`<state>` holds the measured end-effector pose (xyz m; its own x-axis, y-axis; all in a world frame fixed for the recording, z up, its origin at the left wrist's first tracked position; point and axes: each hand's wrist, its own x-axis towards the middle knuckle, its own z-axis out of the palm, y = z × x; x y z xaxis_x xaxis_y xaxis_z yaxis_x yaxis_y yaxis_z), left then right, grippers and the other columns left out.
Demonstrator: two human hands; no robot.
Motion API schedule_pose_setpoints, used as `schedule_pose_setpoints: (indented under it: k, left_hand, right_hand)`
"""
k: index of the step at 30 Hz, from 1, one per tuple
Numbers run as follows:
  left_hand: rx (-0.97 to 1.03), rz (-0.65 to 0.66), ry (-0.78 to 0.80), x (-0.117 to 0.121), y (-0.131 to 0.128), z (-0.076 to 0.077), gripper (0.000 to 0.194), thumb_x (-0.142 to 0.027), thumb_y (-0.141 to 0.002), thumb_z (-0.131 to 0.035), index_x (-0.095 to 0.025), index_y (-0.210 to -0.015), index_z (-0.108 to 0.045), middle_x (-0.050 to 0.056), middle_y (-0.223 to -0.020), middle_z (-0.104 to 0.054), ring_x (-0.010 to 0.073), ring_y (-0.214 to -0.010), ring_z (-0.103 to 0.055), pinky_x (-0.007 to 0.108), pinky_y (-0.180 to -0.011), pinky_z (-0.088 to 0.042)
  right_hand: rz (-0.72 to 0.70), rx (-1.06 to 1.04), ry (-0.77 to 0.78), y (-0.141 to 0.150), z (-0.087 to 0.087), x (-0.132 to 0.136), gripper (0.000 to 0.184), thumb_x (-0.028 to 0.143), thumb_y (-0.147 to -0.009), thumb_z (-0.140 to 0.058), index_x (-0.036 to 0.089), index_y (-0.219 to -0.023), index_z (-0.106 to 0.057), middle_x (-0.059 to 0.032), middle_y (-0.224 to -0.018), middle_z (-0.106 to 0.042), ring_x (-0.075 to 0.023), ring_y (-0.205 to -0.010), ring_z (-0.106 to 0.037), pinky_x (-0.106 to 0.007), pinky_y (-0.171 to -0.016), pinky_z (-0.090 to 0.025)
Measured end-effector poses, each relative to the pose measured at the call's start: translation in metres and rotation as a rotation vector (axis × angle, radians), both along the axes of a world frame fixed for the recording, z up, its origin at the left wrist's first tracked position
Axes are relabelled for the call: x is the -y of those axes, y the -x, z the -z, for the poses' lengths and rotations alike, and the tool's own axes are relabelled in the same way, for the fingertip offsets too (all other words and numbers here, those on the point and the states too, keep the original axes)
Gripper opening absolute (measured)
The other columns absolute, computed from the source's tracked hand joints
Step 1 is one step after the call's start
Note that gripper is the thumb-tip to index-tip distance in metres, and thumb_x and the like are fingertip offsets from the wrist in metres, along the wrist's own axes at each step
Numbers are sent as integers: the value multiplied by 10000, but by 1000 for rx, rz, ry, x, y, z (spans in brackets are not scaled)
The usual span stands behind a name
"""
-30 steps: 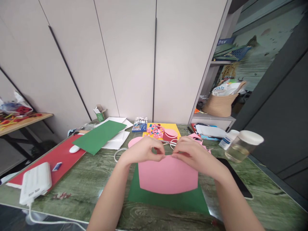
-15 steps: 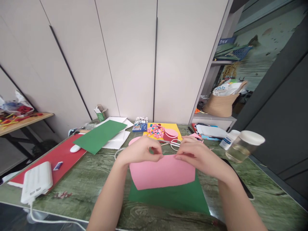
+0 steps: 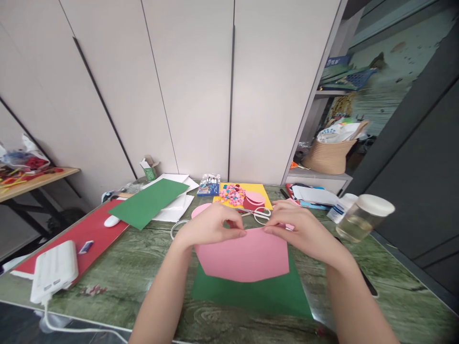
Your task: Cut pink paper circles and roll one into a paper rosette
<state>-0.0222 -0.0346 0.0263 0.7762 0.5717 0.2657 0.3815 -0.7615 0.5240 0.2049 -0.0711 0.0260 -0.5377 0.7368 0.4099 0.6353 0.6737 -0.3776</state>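
A sheet of pink paper point(image 3: 244, 258) is pinched along its far edge by my left hand point(image 3: 215, 224) and my right hand point(image 3: 294, 224), their fingertips a short gap apart. The pink sheet hangs over a green sheet of paper point(image 3: 251, 301) on the table and bends toward its middle. Beyond my fingers lie white-handled scissors point(image 3: 262, 216), partly hidden by my right hand. Round pink paper cut-outs point(image 3: 255, 197) and a heap of small pink pom-poms point(image 3: 232, 194) rest on a yellow sheet point(image 3: 264, 188).
A green sheet point(image 3: 150, 203) overlaps white papers and a red sheet point(image 3: 98, 229) at the left. There, a white power bank point(image 3: 55, 270) trails a cable. A lidded container of liquid point(image 3: 362, 220) stands at the right, near a dark phone point(image 3: 367, 282) partly behind my forearm.
The pink sheet has tilted, and its near edge now dips to a blunt point in the middle. My fingertips have shifted slightly along the far edge; both hands still pinch it.
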Motion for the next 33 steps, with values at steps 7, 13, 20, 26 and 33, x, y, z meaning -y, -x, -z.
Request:
schedule_pose_setpoints:
  k: [7, 13, 20, 26, 33]
  left_hand:
    - [9, -5, 21, 5, -4, -2, 103, -247, -773, -552, -186, -777, -634, -15, -767, -664, 90, -698, -562, 210, -644, -402]
    - [47, -8, -14, 8, -18, 1, 122, -233, -779, -531, -172, -732, -626, -15, -703, -650, 86, -642, -555, 213, -648, -406]
    - [29, 27, -19, 7, -15, 0, 131, -231, -780, -528, -172, -718, -627, -12, -696, -651, 87, -635, -552, 212, -633, -400]
    - [20, -44, -13, 6, -14, 0, 123, -247, -766, -545, -176, -716, -632, -16, -701, -660, 81, -619, -532, 211, -600, -381]
    - [17, -60, 16, 6, -14, 1, 132, -259, -766, -542, -175, -715, -631, -11, -685, -659, 84, -609, -531, 217, -593, -383]
  right_hand:
    - [-70, 18, -60, 1, -2, 1, 287, 318, -875, -490, 183, -645, -595, -8, -605, -584, -141, -651, -480, -331, -769, -360]
    - [-29, 58, -66, 4, 7, -2, 384, 385, -858, -497, 175, -538, -466, 9, -560, -471, -135, -620, -415, -306, -701, -354]
    - [-84, 85, -31, 5, 3, -2, 422, 368, -877, -469, 174, -517, -367, 28, -556, -389, -115, -593, -361, -274, -681, -346]
    - [-63, 40, -33, -1, 0, -3, 380, 337, -886, -460, 179, -545, -407, 18, -560, -451, -127, -613, -398, -297, -718, -348]
    - [-91, 14, -45, -5, 0, -5, 404, 341, -893, -439, 182, -526, -386, 36, -532, -407, -110, -555, -359, -340, -796, -371]
